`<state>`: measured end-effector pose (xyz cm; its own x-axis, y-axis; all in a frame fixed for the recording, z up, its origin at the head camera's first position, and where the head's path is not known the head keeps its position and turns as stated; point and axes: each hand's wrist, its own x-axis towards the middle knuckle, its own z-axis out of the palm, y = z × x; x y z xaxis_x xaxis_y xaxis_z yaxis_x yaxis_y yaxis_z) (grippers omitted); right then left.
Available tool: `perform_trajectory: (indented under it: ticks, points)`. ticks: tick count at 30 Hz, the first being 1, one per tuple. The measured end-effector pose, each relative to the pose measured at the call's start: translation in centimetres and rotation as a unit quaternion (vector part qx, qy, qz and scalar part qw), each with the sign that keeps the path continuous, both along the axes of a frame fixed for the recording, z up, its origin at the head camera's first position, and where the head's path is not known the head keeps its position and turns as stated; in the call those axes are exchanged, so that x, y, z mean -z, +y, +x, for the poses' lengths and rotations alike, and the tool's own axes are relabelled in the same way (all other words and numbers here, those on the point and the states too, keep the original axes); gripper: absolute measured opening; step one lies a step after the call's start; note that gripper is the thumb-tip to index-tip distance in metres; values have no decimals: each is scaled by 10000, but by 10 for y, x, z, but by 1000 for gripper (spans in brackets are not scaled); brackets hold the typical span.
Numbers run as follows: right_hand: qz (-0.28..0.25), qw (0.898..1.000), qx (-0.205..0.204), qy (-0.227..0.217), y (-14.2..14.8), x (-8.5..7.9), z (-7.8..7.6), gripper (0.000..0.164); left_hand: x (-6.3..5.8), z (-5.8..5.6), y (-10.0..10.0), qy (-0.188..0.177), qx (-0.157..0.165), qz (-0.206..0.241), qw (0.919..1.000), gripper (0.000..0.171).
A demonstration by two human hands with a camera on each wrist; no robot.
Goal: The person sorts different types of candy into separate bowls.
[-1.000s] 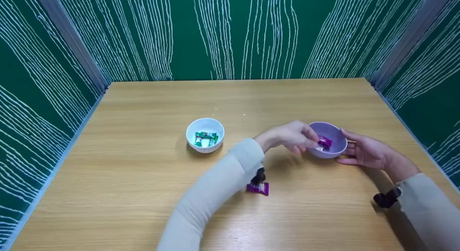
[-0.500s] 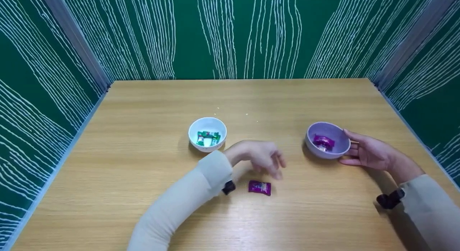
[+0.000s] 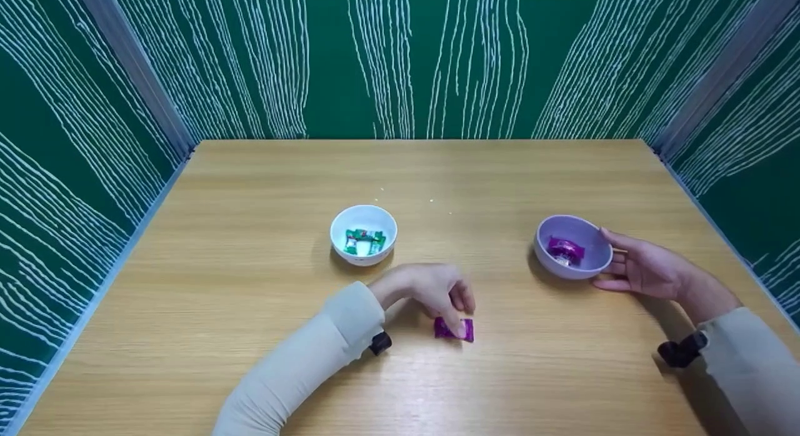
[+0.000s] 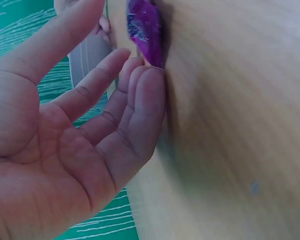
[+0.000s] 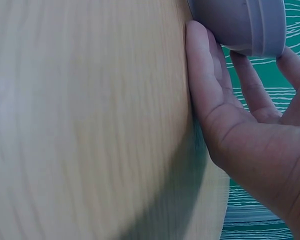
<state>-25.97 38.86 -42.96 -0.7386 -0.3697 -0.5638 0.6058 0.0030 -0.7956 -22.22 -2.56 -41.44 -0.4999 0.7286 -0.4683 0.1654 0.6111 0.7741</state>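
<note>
A purple-wrapped candy point(image 3: 467, 330) lies on the table. My left hand point(image 3: 430, 290) is right over it, thumb overlapping the wrapper in the head view. The left wrist view shows the thumb spread well away from the loosely bent fingers, with the candy point(image 4: 146, 31) just past the fingertips. At the right, a purple bowl point(image 3: 572, 273) holds purple-wrapped candies point(image 3: 566, 248). My right hand point(image 3: 651, 270) rests against its outer side. In the right wrist view, nearly straight fingers point(image 5: 202, 60) touch the bowl's wall point(image 5: 235, 22) low down and the thumb reaches the rim.
A white bowl point(image 3: 364, 212) with several green-wrapped candies point(image 3: 366, 239) stands left of the middle. Tiny pale specks are scattered on the wooden table point(image 3: 250, 267) behind it. Green walls with white lines enclose the back and sides.
My left hand has withdrawn from the purple bowl and come left and toward me, down to the candy on the table. The right hand has stayed at the bowl.
</note>
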Motion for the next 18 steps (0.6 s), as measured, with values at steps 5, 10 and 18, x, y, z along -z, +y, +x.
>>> perform_trajectory:
  ticks: [5,10,18]
  points:
    - [34,10000,42,-21,-1,0,-1,32,3,5,3,271,82,-174,9994,34]
    - [83,9999,74,-34,0,-2,0,36,3,3,5,547,127,-397,9976,31]
    - [85,9999,104,-36,0,0,1,36,7,-3,3,-60,54,-175,9998,33]
